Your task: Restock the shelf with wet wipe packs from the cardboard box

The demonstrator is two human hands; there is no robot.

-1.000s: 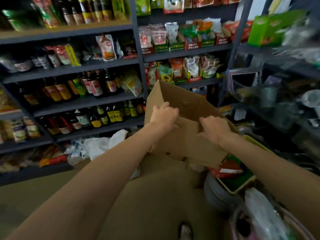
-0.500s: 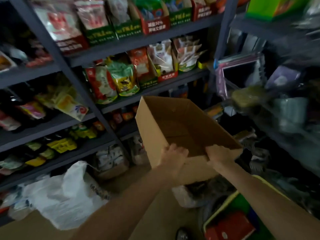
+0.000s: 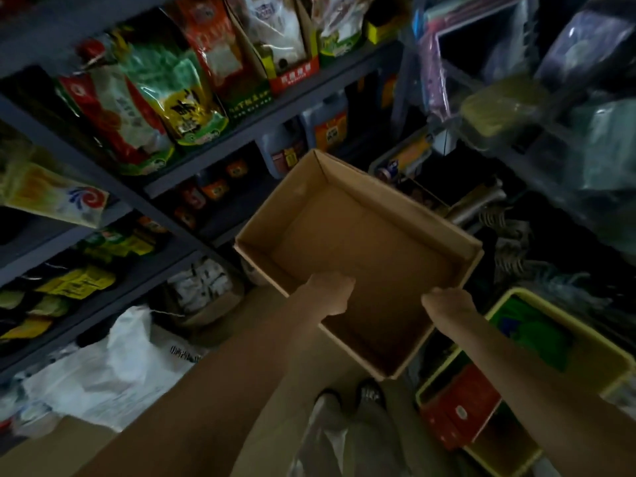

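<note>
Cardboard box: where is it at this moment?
In the head view the cardboard box is centre frame, open and showing no packs, gripped at its near rim by the left hand and right hand, left of the yellow bin.

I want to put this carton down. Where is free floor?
Bare floor lies between the white plastic bag, the cardboard box and the person's feet. To the right the yellow crate and shelf goods crowd it.
</note>
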